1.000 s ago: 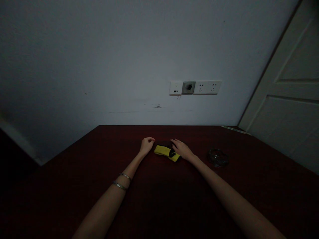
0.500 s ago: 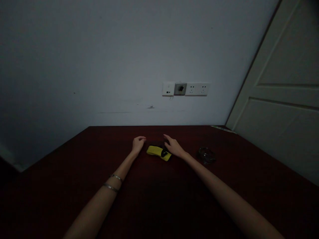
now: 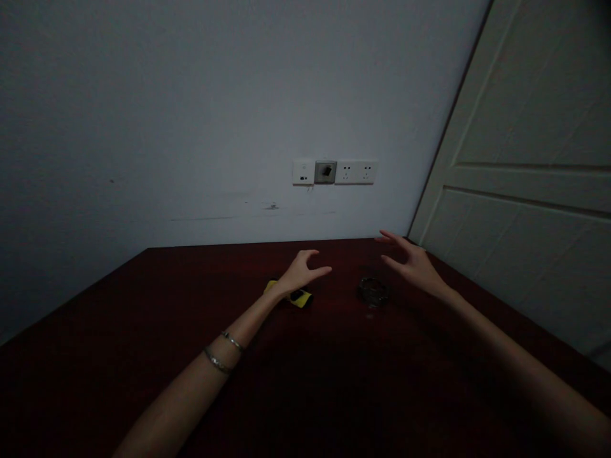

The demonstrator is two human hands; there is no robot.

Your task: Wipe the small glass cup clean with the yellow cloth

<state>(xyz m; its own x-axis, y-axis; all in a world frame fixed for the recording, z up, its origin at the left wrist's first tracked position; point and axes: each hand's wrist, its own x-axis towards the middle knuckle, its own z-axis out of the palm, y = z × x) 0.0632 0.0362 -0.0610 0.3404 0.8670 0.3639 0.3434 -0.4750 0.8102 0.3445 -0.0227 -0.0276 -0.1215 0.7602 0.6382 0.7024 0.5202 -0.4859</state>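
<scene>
My left hand [image 3: 301, 272] is open, thumb and fingers apart, with nothing in it. It is above a yellow strip of cloth with a black part [image 3: 301, 298], and the wrist hides some of that cloth. Two metal bangles ring my left forearm. My right hand [image 3: 411, 262] is raised with its fingers spread, also holding nothing. Between the hands, a clear glass ashtray-like dish [image 3: 373, 292] rests on the dark red table, nearest to my right hand and apart from it.
The dark red tabletop [image 3: 191, 305] meets a pale wall [image 3: 214, 114] at the back. Sockets and switches [image 3: 356, 172] are set in that wall. A light panelled door [image 3: 515, 172] stands along the right side.
My right hand has left the yellow cloth and moved right, past the glass dish. My left hand has moved right over the cloth and opened. The view has turned slightly right.
</scene>
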